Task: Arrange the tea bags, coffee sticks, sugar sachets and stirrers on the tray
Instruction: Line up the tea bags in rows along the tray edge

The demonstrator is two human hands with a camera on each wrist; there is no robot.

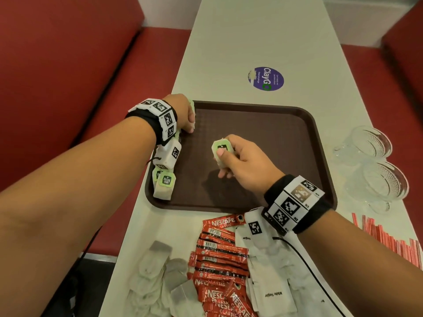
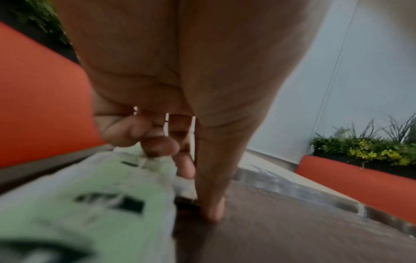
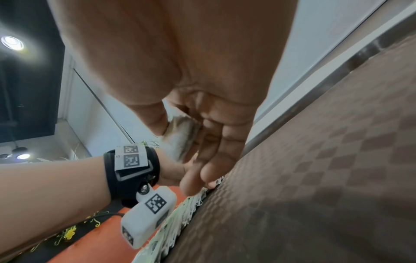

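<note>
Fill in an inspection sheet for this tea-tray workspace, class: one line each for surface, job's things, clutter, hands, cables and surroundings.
Surface: long white table with a purple sticker; brown tray on it.
Job's things: row of tea bags along the tray's left edge; loose tea bags, coffee sticks, sugar sachets and stirrers on the table, off the tray.
Clutter: two glass cups right of the tray.
Hands: left hand grips the row's far end; right hand pinches a tea bag over the tray.
Cables: black cable from the right wrist across the sachets.
Surroundings: red benches on both sides.
</note>
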